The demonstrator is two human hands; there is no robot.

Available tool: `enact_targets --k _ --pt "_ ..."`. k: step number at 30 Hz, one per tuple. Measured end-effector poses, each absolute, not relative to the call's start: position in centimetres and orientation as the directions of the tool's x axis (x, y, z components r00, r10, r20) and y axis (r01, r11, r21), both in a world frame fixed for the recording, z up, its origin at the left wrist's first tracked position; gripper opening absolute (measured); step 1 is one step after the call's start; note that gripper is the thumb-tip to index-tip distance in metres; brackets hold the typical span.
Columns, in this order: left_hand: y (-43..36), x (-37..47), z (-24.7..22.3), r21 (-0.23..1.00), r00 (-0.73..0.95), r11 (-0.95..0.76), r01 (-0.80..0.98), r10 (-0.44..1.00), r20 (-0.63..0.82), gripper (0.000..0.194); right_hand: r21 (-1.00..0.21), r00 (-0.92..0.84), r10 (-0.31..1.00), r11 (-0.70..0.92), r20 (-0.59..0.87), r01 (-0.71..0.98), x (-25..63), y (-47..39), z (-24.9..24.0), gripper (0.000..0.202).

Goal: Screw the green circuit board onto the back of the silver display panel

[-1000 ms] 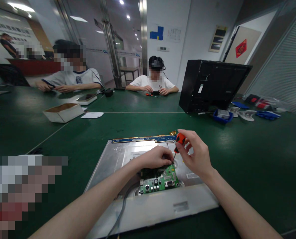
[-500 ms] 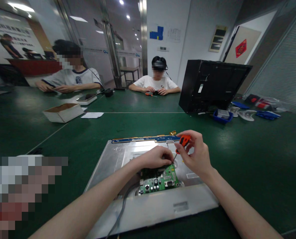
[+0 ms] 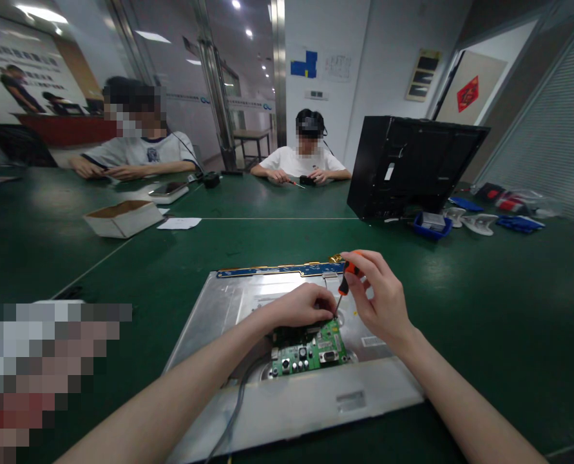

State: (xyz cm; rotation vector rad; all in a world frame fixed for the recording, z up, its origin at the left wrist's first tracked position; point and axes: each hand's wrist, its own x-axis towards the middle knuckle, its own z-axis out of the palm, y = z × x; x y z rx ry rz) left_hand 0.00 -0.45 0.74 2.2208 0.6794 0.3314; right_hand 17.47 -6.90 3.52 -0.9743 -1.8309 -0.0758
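Observation:
My right hand [image 3: 376, 293] grips an orange and black screwdriver [image 3: 348, 276], its shaft slanting down to the top corner of a green circuit board [image 3: 306, 356]. Beside the screwdriver tip, my left hand [image 3: 310, 304] has its fingers curled together at the board's upper edge; whatever they pinch is too small to make out. The board sits on a silver metal panel [image 3: 383, 385] lying on the green table. Along the panel's far edge runs a blue strip board [image 3: 267, 271]. A grey cable [image 3: 238, 406] leads from the board toward the near edge.
A black monitor housing [image 3: 412, 167] stands at the back right, a blue tray [image 3: 432, 225] before it. An open carton [image 3: 125, 219] and white paper [image 3: 179, 223] lie back left. Two people sit across the table. A pixelated area covers the lower left.
The screwdriver handle has turned and stands slightly more upright, with the fingers of my right hand shifted on it. Across the table, a person's hand has moved onto another screwdriver.

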Motion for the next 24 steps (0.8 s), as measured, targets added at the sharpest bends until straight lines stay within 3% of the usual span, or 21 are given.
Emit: enact_targets --k 11,17,24 --pt "-0.46 -0.01 0.84 0.745 0.823 -0.560 0.362 0.568 0.026 0.008 -0.402 -0.087 0.585 0.650 0.806 0.645 17.45 -6.67 2.75 0.038" --pt "-0.46 0.00 0.67 0.750 0.821 -0.557 0.357 0.569 0.032 0.009 -0.372 -0.133 0.563 0.686 0.815 0.626 17.34 -6.76 3.27 0.034" --pt "-0.47 0.00 0.67 0.760 0.820 -0.545 0.355 0.572 0.027 0.009 -0.364 -0.182 0.584 0.688 0.791 0.628 17.35 -6.92 3.41 0.044"
